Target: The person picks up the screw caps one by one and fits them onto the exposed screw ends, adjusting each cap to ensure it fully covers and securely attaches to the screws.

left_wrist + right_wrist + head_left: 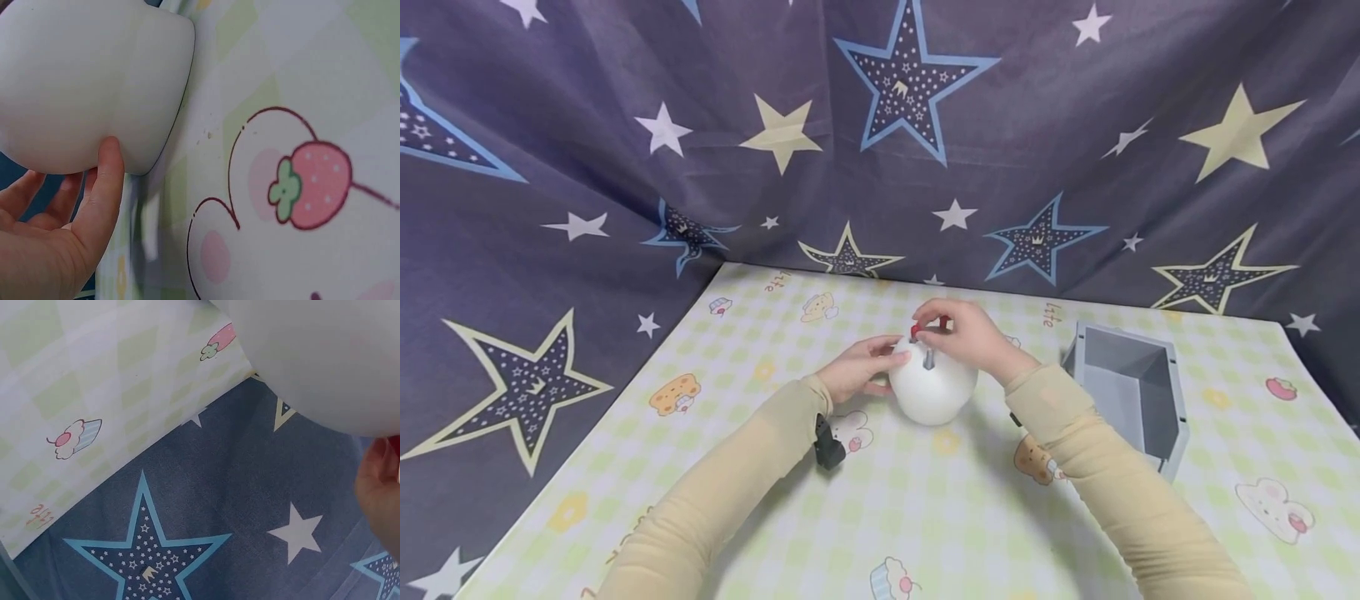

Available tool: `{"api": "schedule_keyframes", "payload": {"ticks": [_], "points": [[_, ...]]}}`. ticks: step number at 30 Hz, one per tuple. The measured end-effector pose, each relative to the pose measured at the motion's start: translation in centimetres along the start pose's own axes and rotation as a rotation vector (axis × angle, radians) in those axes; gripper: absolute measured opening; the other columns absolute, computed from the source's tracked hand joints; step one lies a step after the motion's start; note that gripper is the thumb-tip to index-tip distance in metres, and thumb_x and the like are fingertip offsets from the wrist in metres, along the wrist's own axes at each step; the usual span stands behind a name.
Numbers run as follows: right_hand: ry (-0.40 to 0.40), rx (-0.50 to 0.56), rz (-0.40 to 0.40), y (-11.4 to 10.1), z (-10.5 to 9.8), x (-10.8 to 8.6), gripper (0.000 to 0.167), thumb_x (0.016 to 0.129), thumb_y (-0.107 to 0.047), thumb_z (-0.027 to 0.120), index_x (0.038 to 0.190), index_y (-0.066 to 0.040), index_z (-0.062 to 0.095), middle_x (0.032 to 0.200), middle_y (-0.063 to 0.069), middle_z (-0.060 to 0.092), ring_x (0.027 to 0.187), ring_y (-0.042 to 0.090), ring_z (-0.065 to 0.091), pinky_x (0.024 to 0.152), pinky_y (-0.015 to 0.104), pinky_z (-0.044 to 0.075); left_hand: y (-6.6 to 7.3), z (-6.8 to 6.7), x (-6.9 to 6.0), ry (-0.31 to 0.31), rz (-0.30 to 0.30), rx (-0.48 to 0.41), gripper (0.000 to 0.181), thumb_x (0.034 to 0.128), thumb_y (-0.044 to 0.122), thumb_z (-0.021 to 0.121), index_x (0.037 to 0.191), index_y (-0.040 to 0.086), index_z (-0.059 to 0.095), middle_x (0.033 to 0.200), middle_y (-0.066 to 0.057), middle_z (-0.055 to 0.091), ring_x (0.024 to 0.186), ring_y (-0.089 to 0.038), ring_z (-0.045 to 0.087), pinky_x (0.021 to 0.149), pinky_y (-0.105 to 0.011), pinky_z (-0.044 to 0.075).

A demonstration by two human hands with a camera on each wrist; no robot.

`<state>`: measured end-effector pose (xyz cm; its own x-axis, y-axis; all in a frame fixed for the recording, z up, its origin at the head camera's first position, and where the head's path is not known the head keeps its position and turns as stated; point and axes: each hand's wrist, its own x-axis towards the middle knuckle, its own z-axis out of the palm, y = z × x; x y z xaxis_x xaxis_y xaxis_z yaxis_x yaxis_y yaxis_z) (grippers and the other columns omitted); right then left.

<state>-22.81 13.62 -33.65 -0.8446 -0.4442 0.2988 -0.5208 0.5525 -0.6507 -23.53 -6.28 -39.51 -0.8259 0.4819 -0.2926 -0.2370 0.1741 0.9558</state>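
A rounded white object [934,396] stands on the table, its smooth side also filling the top of both wrist views. My left hand [859,369] rests against its left side, fingers spread; in the left wrist view one straight finger of the left hand [62,231] touches the surface. Over its top, my right hand [966,335] pinches a small red piece [915,332] between thumb and fingers. A grey metal-looking part [929,360] shows just below the fingers. At the right wrist view's edge, the right hand [382,497] is partly cut off beside something red [394,445].
An open grey bin [1112,396] stands on the table to the right, near the right forearm. A patterned cloth [767,525] with pale green checks covers the table. Dark star-printed fabric [865,192] hangs behind and at the left. A black device is at the left wrist.
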Motion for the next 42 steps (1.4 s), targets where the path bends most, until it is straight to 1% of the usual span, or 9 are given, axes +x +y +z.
{"api": "schedule_keyframes", "payload": {"ticks": [6,9,12,18,20,27,32,36,42], "points": [[0.05,0.171,0.1,-0.1,-0.8,-0.5,0.022,0.089,-0.006,0.059,0.11,0.0,0.063,0.11,0.017,0.066,0.107,0.032,0.059,0.097,0.046,0.05,-0.1,0.1,-0.4,-0.001,-0.015,-0.003,0.058,0.0957,0.022,0.055,0.147,0.008,0.031,0.147,-0.019,0.034,0.129,-0.036,0.043,0.095,-0.047,0.053],[0.092,0.281,0.164,-0.1,-1.5,-0.8,0.025,0.091,-0.008,0.058,0.114,0.002,0.059,0.117,0.02,0.062,0.11,0.03,0.057,0.102,0.046,0.048,0.0,0.1,-0.4,0.011,-0.013,-0.008,0.059,0.0952,0.022,0.055,0.147,0.009,0.031,0.148,-0.019,0.032,0.129,-0.036,0.043,0.095,-0.048,0.053],[0.128,0.408,0.234,0.3,-2.2,-1.5,0.027,0.092,-0.007,0.055,0.117,0.005,0.056,0.119,0.02,0.058,0.107,0.024,0.058,0.101,0.042,0.049,0.0,0.3,-0.3,0.007,-0.004,0.001,0.059,0.0946,0.022,0.056,0.147,0.008,0.031,0.15,-0.02,0.03,0.13,-0.037,0.042,0.094,-0.048,0.053],[0.162,0.566,0.353,1.5,-3.1,-2.8,0.026,0.094,-0.008,0.051,0.116,0.006,0.052,0.104,-0.004,0.059,0.095,0.009,0.059,0.091,0.022,0.053,-0.1,0.6,-0.3,-0.003,-0.015,0.014,0.06,0.0948,0.021,0.056,0.147,0.007,0.031,0.151,-0.021,0.026,0.132,-0.038,0.039,0.094,-0.047,0.054],[0.163,0.575,0.36,1.7,-3.4,-3.0,0.024,0.095,-0.009,0.051,0.114,0.004,0.053,0.101,-0.008,0.058,0.095,0.006,0.059,0.09,0.019,0.053,-0.1,0.6,-0.2,0.002,-0.01,0.007,0.059,0.095,0.02,0.056,0.147,0.007,0.03,0.151,-0.021,0.027,0.132,-0.038,0.04,0.094,-0.047,0.054],[0.088,0.526,0.372,2.1,-5.1,-4.0,0.022,0.095,-0.01,0.049,0.113,0.004,0.053,0.104,-0.002,0.058,0.095,0.001,0.058,0.094,0.021,0.053,-0.2,0.3,0.0,0.007,0.009,0.004,0.059,0.0951,0.02,0.055,0.147,0.007,0.03,0.151,-0.021,0.026,0.133,-0.039,0.038,0.094,-0.047,0.054],[0.01,0.533,0.382,2.9,-6.7,-4.8,0.011,0.096,-0.011,0.049,0.101,-0.012,0.059,0.094,-0.007,0.06,0.091,0.003,0.06,0.087,0.014,0.053,-0.2,0.2,-0.2,0.023,0.011,0.01,0.064,0.0923,0.027,0.06,0.147,0.009,0.032,0.153,-0.021,0.023,0.134,-0.038,0.038,0.092,-0.045,0.055],[-0.004,0.652,0.37,3.8,-8.3,-5.5,0.02,0.097,-0.01,0.047,0.092,-0.023,0.063,0.089,-0.009,0.062,0.085,0.003,0.06,0.083,0.015,0.054,-0.2,0.1,-0.3,0.02,0.027,0.018,0.07,0.0896,0.033,0.064,0.147,0.008,0.032,0.153,-0.023,0.02,0.134,-0.039,0.037,0.091,-0.042,0.056],[-0.011,0.945,0.3,5.0,-10.8,-6.6,0.027,0.1,-0.006,0.042,0.094,-0.014,0.067,0.086,-0.004,0.066,0.079,0.007,0.063,0.078,0.019,0.057,-0.2,0.1,0.3,0.029,0.009,0.006,0.062,0.093,0.024,0.059,0.147,0.01,0.032,0.154,-0.02,0.022,0.134,-0.037,0.037,0.092,-0.045,0.055]]}}
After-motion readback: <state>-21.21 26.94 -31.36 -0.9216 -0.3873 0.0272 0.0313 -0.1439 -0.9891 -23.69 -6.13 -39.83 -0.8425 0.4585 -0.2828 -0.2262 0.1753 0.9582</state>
